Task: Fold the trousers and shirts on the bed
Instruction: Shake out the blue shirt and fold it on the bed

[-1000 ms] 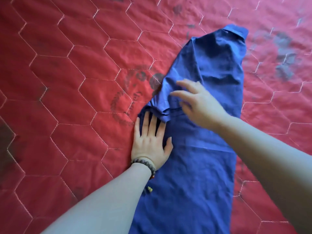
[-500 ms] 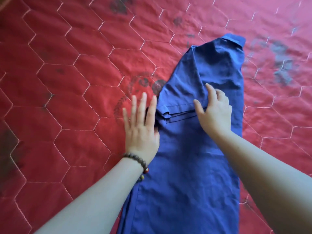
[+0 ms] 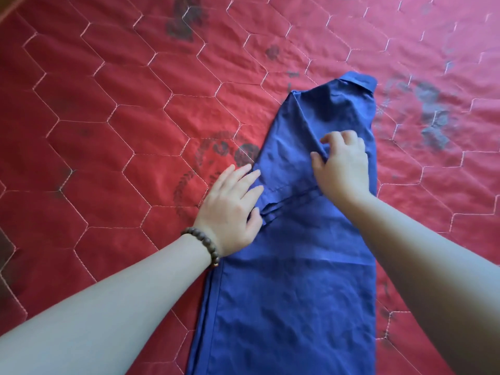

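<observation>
Two hands of yours are on one blue shirt (image 3: 297, 280), which lies flat on the red quilted bed cover (image 3: 108, 131), folded into a long narrow strip that runs from the near edge of the bed away from you, its collar (image 3: 359, 80) at the far end. Your left hand (image 3: 230, 209) lies palm down at the strip's left border, half on the red cover and half on the cloth; its fingers are straight and close together, their tips reaching onto the folded-in sleeve, and the thumb rests beside the small stacked hems just below. A brown bead bracelet (image 3: 203, 246) circles that wrist. Your right hand (image 3: 342, 165) sits farther up the strip, near its right border, with the fingers curled; thumb and forefinger appear to pinch a raised ridge of blue fabric that runs up toward the collar, while the other fingertips are tucked down against the cloth. The folded-in part ends in a stitched hem (image 3: 295, 189) that crosses the strip between your two hands. The cover shows pale hexagon stitching and faded dark printed marks (image 3: 430, 115), some just right of the collar, some just left of the shirt.
</observation>
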